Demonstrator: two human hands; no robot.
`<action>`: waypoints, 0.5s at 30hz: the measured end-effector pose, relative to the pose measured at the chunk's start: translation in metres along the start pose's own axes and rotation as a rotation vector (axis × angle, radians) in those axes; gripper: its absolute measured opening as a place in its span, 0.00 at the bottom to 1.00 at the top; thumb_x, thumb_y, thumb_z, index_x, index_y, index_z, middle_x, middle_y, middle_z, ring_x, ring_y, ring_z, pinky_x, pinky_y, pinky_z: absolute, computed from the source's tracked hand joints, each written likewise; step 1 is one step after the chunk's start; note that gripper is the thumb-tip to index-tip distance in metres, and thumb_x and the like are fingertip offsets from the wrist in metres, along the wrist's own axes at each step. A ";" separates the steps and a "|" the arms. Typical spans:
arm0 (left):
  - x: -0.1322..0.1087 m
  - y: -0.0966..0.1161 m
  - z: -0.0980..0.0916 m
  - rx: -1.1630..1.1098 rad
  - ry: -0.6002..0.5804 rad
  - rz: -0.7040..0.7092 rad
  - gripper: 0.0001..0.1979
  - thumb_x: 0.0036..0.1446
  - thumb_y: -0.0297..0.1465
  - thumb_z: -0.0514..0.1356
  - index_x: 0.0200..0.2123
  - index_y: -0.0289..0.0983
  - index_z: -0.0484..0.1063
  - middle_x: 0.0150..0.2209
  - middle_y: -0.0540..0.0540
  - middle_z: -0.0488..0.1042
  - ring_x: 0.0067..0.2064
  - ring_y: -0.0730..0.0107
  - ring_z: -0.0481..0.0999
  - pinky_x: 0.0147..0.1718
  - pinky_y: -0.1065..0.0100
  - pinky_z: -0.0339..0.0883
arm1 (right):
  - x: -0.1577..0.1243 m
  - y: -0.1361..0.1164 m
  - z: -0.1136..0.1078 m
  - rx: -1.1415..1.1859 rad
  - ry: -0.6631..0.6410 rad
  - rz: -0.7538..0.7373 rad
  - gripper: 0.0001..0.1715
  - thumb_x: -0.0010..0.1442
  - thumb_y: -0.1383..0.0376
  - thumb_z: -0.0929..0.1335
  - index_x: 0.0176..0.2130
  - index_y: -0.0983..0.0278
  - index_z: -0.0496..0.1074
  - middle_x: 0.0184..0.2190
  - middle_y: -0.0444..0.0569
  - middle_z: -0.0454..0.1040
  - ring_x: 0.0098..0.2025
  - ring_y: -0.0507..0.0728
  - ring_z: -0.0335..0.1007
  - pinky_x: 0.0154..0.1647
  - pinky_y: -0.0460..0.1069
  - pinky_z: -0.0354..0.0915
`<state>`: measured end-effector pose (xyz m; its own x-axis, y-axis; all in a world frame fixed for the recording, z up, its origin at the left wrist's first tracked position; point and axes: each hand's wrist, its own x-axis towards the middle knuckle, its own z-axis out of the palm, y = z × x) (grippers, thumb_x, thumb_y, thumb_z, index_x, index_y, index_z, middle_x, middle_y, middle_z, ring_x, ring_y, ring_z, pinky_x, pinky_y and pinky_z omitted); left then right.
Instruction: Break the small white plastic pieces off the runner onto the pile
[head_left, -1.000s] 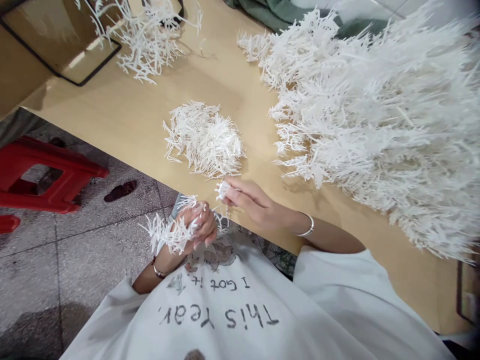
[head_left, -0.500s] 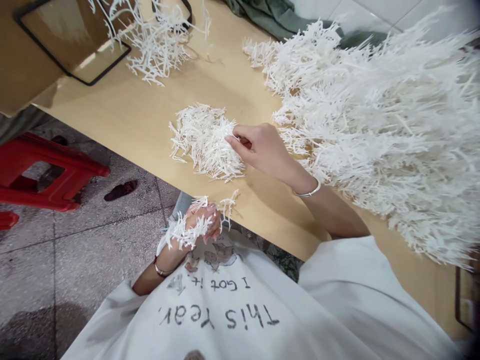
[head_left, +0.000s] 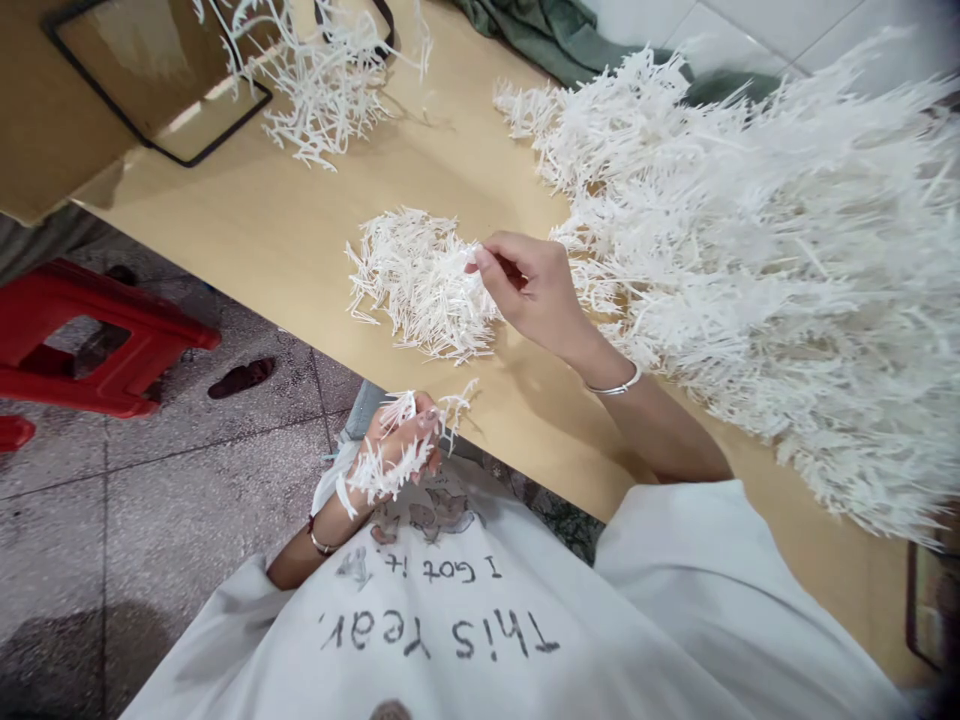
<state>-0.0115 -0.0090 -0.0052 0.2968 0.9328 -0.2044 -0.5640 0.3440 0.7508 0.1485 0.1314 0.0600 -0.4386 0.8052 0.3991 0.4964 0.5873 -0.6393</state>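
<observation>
My left hand (head_left: pixel 401 440) is low at the table's near edge, its fingers closed on a white branched plastic strand (head_left: pixel 390 470). The strand drapes across the back of the hand, and one end (head_left: pixel 456 408) sticks out past the fingers. My right hand (head_left: pixel 529 285) is over the table with thumb and forefinger pinched together. Its fingertips are at the right side of a small heap of short white sprigs (head_left: pixel 420 285). Whatever is in that pinch is too small to make out.
A large mass of white bristly sprigs (head_left: pixel 750 270) covers the right of the table (head_left: pixel 300 260). Looser white strands (head_left: pixel 322 90) lie at the back left by a cardboard box (head_left: pixel 60 130) and a black frame (head_left: pixel 187 160). Green cloth (head_left: pixel 555 40) lies behind; a red stool (head_left: pixel 97 340) stands left.
My right hand has drawn slightly up and right from the small heap, still pinched. My left hand has turned a little, its thumb now showing more clearly over the strand.
</observation>
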 end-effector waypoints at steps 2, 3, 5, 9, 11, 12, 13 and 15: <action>-0.002 0.003 0.002 0.067 0.026 0.078 0.14 0.51 0.41 0.63 0.25 0.37 0.67 0.15 0.55 0.61 0.14 0.80 0.58 0.15 0.72 0.51 | -0.009 -0.013 0.001 0.138 0.015 0.065 0.24 0.64 0.51 0.61 0.29 0.65 0.71 0.22 0.44 0.66 0.21 0.47 0.55 0.23 0.45 0.53; -0.002 0.006 0.004 0.102 0.049 0.130 0.13 0.49 0.41 0.64 0.26 0.37 0.68 0.16 0.55 0.62 0.15 0.80 0.59 0.14 0.73 0.50 | -0.014 -0.020 0.002 0.205 0.012 0.102 0.23 0.63 0.51 0.61 0.31 0.65 0.72 0.23 0.44 0.68 0.21 0.47 0.58 0.22 0.45 0.54; 0.001 0.010 0.010 0.160 0.140 0.239 0.11 0.47 0.37 0.66 0.28 0.37 0.69 0.17 0.56 0.62 0.18 0.80 0.60 0.15 0.74 0.49 | -0.024 -0.034 0.004 0.305 -0.012 0.170 0.22 0.64 0.52 0.61 0.32 0.66 0.73 0.23 0.44 0.70 0.22 0.47 0.62 0.22 0.44 0.56; 0.014 0.016 0.027 0.250 0.362 0.356 0.09 0.48 0.33 0.67 0.31 0.38 0.71 0.17 0.57 0.60 0.18 0.81 0.56 0.17 0.75 0.51 | -0.038 -0.047 0.010 0.372 -0.005 0.233 0.20 0.63 0.54 0.62 0.32 0.66 0.74 0.20 0.43 0.68 0.22 0.46 0.63 0.24 0.43 0.60; 0.020 0.016 0.033 0.252 0.434 0.377 0.09 0.49 0.35 0.66 0.34 0.39 0.73 0.17 0.58 0.59 0.16 0.82 0.54 0.16 0.75 0.50 | -0.041 -0.046 0.014 0.424 0.009 0.254 0.20 0.63 0.55 0.63 0.31 0.67 0.73 0.20 0.42 0.67 0.22 0.46 0.62 0.23 0.43 0.60; 0.022 0.015 0.034 0.245 0.468 0.395 0.10 0.49 0.36 0.66 0.35 0.40 0.74 0.16 0.58 0.59 0.16 0.82 0.54 0.16 0.75 0.49 | -0.043 -0.046 0.015 0.454 0.012 0.258 0.19 0.63 0.55 0.63 0.31 0.67 0.73 0.20 0.42 0.67 0.21 0.46 0.61 0.22 0.42 0.59; 0.024 0.015 0.035 0.236 0.502 0.421 0.10 0.50 0.37 0.65 0.35 0.40 0.75 0.16 0.58 0.59 0.15 0.82 0.53 0.15 0.75 0.49 | -0.045 -0.045 0.016 0.478 0.013 0.256 0.19 0.64 0.56 0.63 0.31 0.66 0.72 0.19 0.42 0.66 0.21 0.46 0.60 0.22 0.42 0.58; 0.025 0.014 0.036 0.222 0.558 0.471 0.10 0.49 0.37 0.66 0.35 0.40 0.76 0.16 0.57 0.62 0.15 0.82 0.54 0.15 0.75 0.50 | -0.049 -0.045 0.018 0.489 0.015 0.235 0.18 0.64 0.58 0.62 0.30 0.66 0.71 0.19 0.42 0.65 0.20 0.45 0.59 0.21 0.42 0.56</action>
<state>0.0154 0.0156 0.0227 -0.4037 0.9119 -0.0743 -0.3491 -0.0785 0.9338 0.1337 0.0641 0.0577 -0.3457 0.9132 0.2157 0.1718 0.2876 -0.9422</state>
